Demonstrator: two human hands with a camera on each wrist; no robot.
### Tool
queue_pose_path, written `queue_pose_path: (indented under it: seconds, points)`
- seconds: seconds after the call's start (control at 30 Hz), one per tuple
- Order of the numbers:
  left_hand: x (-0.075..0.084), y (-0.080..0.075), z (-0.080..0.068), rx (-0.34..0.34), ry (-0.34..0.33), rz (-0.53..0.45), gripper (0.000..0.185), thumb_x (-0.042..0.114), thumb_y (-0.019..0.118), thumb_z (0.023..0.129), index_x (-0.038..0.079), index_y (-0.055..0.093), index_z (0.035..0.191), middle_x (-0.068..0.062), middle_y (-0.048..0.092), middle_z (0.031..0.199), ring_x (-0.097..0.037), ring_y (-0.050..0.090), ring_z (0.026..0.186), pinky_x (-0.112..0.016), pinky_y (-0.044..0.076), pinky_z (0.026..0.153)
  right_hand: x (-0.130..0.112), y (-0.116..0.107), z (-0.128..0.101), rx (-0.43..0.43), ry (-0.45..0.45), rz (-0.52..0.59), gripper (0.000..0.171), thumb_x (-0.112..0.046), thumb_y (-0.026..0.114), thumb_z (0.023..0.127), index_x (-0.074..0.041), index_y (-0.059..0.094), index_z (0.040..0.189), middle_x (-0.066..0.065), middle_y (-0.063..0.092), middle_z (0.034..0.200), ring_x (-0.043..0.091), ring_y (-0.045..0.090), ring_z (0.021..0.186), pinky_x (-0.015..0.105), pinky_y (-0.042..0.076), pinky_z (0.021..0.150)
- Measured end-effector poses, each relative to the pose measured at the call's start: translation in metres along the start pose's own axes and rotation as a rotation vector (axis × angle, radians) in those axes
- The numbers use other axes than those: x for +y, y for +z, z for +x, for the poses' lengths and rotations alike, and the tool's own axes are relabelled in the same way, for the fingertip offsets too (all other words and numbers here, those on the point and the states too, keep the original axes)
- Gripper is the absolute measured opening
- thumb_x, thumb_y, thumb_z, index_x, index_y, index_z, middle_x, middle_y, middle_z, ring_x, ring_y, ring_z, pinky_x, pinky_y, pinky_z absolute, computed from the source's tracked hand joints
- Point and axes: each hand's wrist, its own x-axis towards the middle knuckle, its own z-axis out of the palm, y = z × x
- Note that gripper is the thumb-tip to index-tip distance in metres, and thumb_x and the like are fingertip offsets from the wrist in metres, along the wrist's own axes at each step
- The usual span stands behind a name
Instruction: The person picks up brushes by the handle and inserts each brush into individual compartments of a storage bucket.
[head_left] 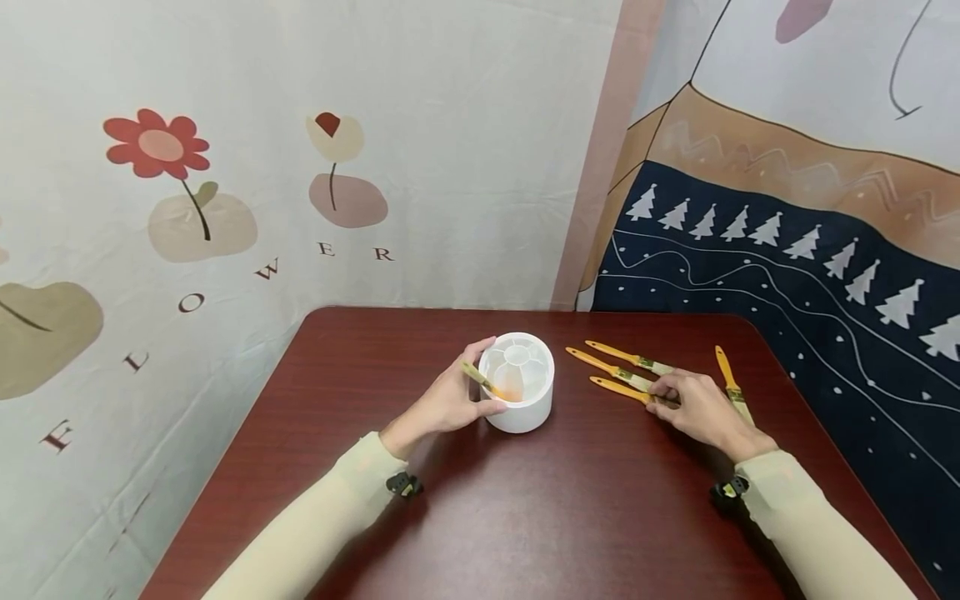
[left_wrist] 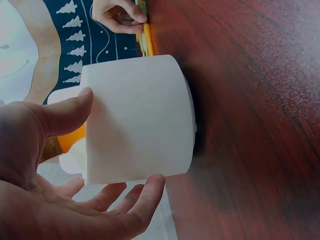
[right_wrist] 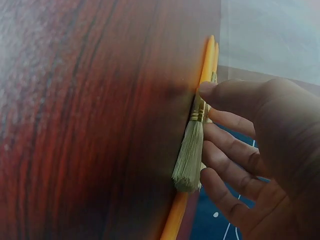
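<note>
We steady round white plastic rinse cup (head_left: 517, 392), left hand (head_left: 450, 404) fingers curled around it; right hand (head_left: 701, 408) fingers pinch yellow-handled brush (head_left: 626, 392) beside them on counter (head_left: 525, 517); lift likely next.

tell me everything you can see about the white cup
The white cup is a squat, matte cylinder, plastic by its look, standing upright on the dark red table. Its top is split into compartments; one holds orange liquid, with a brush leaning in it. The left hand cups its side, thumb and fingers around the wall.
</note>
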Motion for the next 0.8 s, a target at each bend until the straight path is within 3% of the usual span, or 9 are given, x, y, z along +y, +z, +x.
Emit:
queue_pose_path:
  seconds: [0.3, 0.5, 0.57, 0.67, 0.8]
  points:
    - [-0.0060, -0.0048, 0.0080, -0.099, 0.038, -0.155, 0.108, -0.002, 0.093, 0.093, -0.004, 0.028, 0.178, -0.033, 0.050, 0.174, -0.051, 0.054, 0.159, -0.067, 0.036, 0.138, -0.0007, 0.0009, 0.0006, -0.041, 0.042, 0.007, 0.019, -0.018, 0.094, 0.101, -0.010, 0.087, 0.116, 0.004, 0.082, 0.107, 0.017, 0.073, 0.093, 0.042, 0.065, 0.085]
    - [-0.0044, -0.0053, 0.0065, -0.115, 0.014, -0.150, 0.111, 0.002, 0.092, 0.094, 0.000, 0.025, 0.182, -0.030, 0.046, 0.179, -0.049, 0.050, 0.164, -0.067, 0.033, 0.140, 0.0001, 0.0033, 0.0020, -0.040, 0.039, 0.011, 0.018, -0.014, 0.092, 0.101, -0.009, 0.087, 0.117, 0.005, 0.083, 0.107, 0.017, 0.073, 0.092, 0.044, 0.067, 0.085]
    - [-0.0032, -0.0047, 0.0056, -0.117, 0.006, -0.172, 0.113, 0.002, 0.092, 0.094, 0.002, 0.023, 0.184, -0.029, 0.043, 0.181, -0.048, 0.050, 0.164, -0.066, 0.037, 0.138, 0.0014, 0.0039, 0.0022, -0.039, 0.034, 0.007, 0.018, -0.014, 0.092, 0.101, -0.008, 0.086, 0.118, 0.006, 0.083, 0.108, 0.017, 0.074, 0.092, 0.045, 0.067, 0.085]
    - [-0.0010, -0.0028, 0.0041, -0.095, -0.001, -0.185, 0.116, 0.005, 0.093, 0.094, 0.003, 0.021, 0.185, -0.027, 0.039, 0.185, -0.045, 0.054, 0.160, -0.060, 0.046, 0.132, 0.0019, 0.0038, 0.0018, -0.037, 0.036, 0.001, 0.020, -0.014, 0.092, 0.102, -0.007, 0.086, 0.119, 0.007, 0.082, 0.108, 0.018, 0.075, 0.093, 0.047, 0.068, 0.086]
    - [0.0025, 0.0033, 0.0007, -0.007, -0.039, -0.138, 0.117, 0.013, 0.097, 0.092, 0.006, 0.026, 0.184, -0.020, 0.045, 0.183, -0.037, 0.064, 0.144, -0.052, 0.055, 0.118, 0.0012, 0.0032, 0.0007, -0.025, 0.039, 0.000, 0.022, -0.015, 0.092, 0.101, -0.005, 0.086, 0.120, 0.008, 0.081, 0.109, 0.020, 0.076, 0.093, 0.049, 0.068, 0.087]
